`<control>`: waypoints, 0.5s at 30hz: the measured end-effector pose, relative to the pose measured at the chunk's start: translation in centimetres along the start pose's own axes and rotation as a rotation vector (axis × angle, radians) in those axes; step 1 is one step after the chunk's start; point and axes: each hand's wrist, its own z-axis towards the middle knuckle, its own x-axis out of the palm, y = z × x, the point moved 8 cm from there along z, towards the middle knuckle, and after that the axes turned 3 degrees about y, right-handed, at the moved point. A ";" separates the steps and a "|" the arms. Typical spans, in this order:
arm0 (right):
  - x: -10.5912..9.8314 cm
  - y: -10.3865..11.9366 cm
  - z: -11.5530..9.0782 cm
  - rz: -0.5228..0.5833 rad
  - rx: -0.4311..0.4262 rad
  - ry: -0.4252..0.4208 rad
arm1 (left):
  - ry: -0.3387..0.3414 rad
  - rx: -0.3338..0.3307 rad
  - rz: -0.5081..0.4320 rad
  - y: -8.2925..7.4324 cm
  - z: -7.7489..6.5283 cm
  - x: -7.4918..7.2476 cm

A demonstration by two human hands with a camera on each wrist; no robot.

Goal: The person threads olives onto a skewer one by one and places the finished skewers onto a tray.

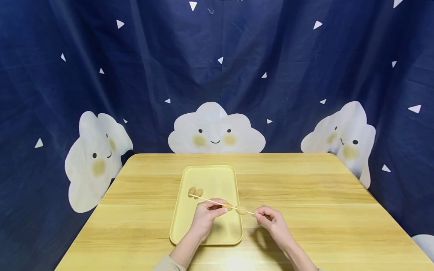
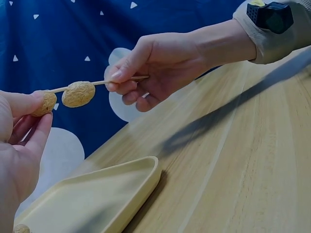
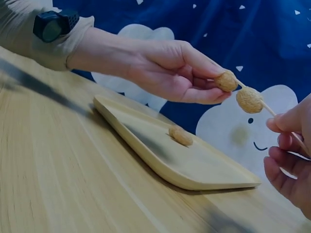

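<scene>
A thin wooden skewer (image 1: 249, 212) is held above the tray's right side, carrying two light brown, wrinkled oval balls. My left hand (image 1: 205, 218) pinches one ball (image 3: 226, 81) between thumb and fingers. The other skewered ball (image 2: 78, 94) sits between the two hands, with a short gap from the pinched one. My right hand (image 1: 274, 224) grips the skewer near its right end, thumb against the fingers. In the head view the skewer's far end extends left past the left hand, over the yellow tray (image 1: 237, 188).
Two more brown balls lie side by side on the tray's left part, one on the left (image 1: 191, 191) and one on the right (image 1: 199, 193). Beneath the tray is a wooden table (image 1: 305, 188). A dark blue curtain (image 1: 149, 75) with cloud prints hangs behind it.
</scene>
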 end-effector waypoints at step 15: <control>-0.4 -1.0 -0.3 -0.024 0.147 0.042 | 0.044 -0.009 0.021 0.5 0.4 0.3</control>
